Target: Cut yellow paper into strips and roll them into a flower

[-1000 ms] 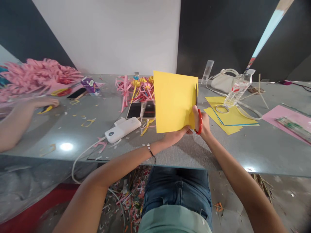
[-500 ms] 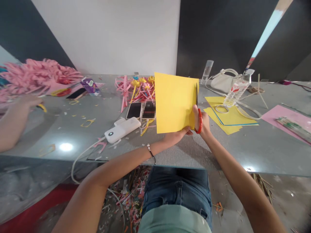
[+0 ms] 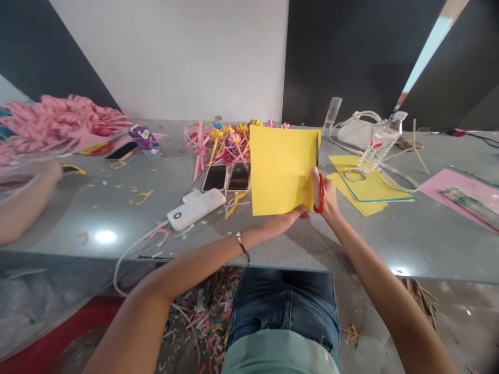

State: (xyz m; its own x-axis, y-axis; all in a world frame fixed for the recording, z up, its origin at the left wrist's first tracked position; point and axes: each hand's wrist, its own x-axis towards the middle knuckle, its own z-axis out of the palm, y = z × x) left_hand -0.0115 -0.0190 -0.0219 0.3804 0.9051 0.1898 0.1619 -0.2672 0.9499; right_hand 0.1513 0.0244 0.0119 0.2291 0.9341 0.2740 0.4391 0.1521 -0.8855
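Note:
A sheet of yellow paper (image 3: 283,171) is held up above the table in front of me. My left hand (image 3: 290,217) grips it by the bottom edge near the right corner, with some fingers hidden behind it. My right hand (image 3: 325,195) is closed round the red handles of a pair of scissors (image 3: 321,193). Their dark blade points upward along the right edge of the sheet. The other blade is hidden, so whether it lies behind the paper I cannot tell.
On the grey table (image 3: 390,239) are a white power bank (image 3: 198,208), phones (image 3: 215,177), pink and yellow paper flowers (image 3: 234,137), more yellow sheets (image 3: 366,205) and a water bottle (image 3: 382,143). At left, another person's hand (image 3: 44,174) works beside pink paper strips (image 3: 62,119).
The sheet's top edge has tipped lower, showing more paper flowers behind it. My hands keep nearly the same place. The other person's hand has shifted slightly right.

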